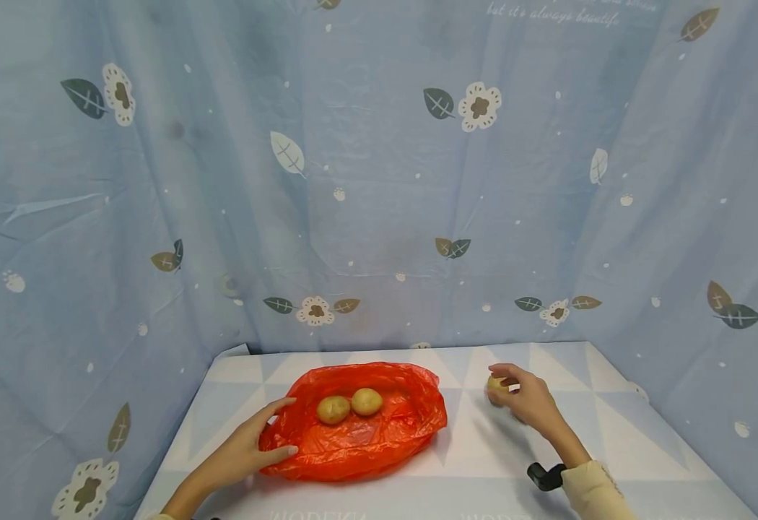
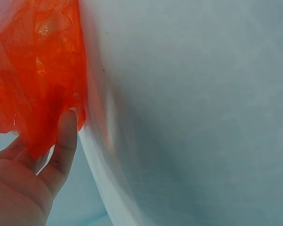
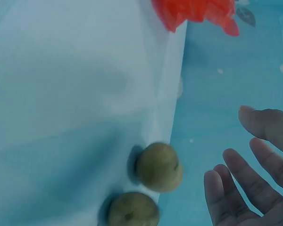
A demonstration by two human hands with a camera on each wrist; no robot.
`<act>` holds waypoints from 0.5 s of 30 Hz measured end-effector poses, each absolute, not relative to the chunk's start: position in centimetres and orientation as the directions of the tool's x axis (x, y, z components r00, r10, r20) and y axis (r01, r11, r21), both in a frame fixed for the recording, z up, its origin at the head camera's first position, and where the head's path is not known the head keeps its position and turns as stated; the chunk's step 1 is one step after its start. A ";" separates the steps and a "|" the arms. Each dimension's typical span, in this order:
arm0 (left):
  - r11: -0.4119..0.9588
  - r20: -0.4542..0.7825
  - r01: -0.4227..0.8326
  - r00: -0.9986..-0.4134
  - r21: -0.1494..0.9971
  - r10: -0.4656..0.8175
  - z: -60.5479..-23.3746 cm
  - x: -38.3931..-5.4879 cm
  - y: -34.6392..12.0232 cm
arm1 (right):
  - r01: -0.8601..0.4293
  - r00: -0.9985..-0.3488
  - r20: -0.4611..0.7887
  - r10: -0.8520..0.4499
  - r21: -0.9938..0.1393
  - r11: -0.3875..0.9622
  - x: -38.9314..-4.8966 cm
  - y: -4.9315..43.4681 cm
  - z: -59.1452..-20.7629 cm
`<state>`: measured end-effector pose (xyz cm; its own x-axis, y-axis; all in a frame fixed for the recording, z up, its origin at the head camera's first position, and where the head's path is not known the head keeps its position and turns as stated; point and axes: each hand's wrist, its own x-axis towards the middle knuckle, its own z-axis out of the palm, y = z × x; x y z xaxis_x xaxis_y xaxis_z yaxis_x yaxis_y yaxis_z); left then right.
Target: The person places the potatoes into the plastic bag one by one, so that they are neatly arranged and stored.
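Note:
A red plastic bag [image 1: 353,455] lies spread wide on the table, with two potatoes, one on the left [image 1: 333,410] and one on the right [image 1: 367,401], inside it. At its left end my left hand [image 1: 245,448] holds the bag's side, thumb at the front and fingers farther back; the left wrist view shows red plastic between thumb and fingers. My right hand [image 1: 528,397] hovers over two more potatoes on the table, one upper [image 3: 159,167] and one lower [image 3: 133,210]. Its fingers are spread and apart from them in the right wrist view. The head view partly hides these potatoes behind the hand.
The table [image 1: 457,462] has a pale triangle-patterned cover. A blue curtain [image 1: 379,217] printed with leaves and flowers hangs behind and along both sides. A black wrist-camera mount [image 1: 544,477] juts from the right wrist beside the light sleeve [image 1: 593,491].

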<state>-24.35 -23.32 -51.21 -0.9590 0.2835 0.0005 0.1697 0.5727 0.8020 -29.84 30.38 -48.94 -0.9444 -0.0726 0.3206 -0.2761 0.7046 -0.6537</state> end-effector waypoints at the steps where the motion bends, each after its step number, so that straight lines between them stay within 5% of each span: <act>1: 0.572 -0.001 0.167 -0.959 0.803 0.282 -51.2 -24.3 -23.3 | -0.267 -0.945 0.321 -0.062 -0.650 0.711 -29.7 30.7 -49.0; 15: 0.568 -0.005 0.156 -0.962 0.808 0.272 -51.3 -24.2 -23.2 | -0.118 -0.970 0.235 0.061 -0.677 0.726 -27.9 34.9 -49.5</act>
